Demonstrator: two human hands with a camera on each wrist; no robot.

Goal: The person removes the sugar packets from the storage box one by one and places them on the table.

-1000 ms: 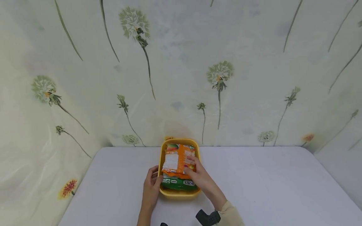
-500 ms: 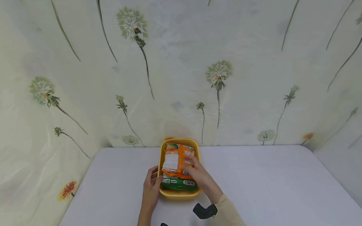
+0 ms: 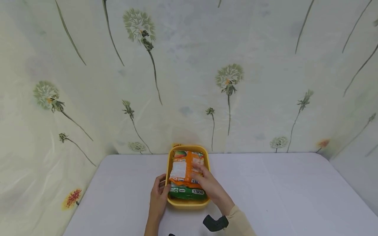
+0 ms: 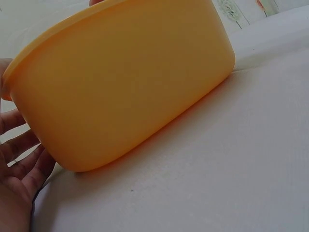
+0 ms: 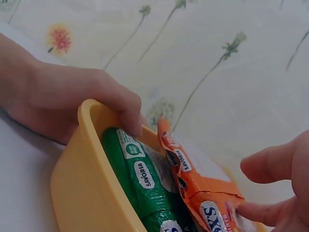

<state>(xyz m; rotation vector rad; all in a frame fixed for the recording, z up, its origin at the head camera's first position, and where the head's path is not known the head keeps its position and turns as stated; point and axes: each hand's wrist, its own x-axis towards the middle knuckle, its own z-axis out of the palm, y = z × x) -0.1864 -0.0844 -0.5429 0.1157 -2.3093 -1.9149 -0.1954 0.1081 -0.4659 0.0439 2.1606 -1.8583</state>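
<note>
A yellow plastic tub (image 3: 206,157) (image 4: 125,87) (image 5: 82,188) stands on the white table near the back wall. In it lies a green packet (image 3: 187,194) (image 5: 140,179), and an orange packet (image 3: 183,167) (image 5: 193,186) lies partly on top of it. My left hand (image 3: 157,196) (image 5: 63,101) grips the tub's left rim, with the thumb hooked over the edge. My right hand (image 3: 208,185) (image 5: 277,193) lies on the orange packet's right side and pinches its raised near edge. In the left wrist view only the tub's outer wall and my fingers (image 4: 19,159) show.
The white table (image 3: 280,190) spreads wide to the left and right of the tub. A dandelion-print sheet (image 3: 230,78) covers the wall just behind the tub and the left side. A black wrist mount (image 3: 215,223) sits on my right sleeve.
Almost nothing: my right hand's fingers have shifted slightly on the orange packet. The left hand has stayed on the tub's rim.
</note>
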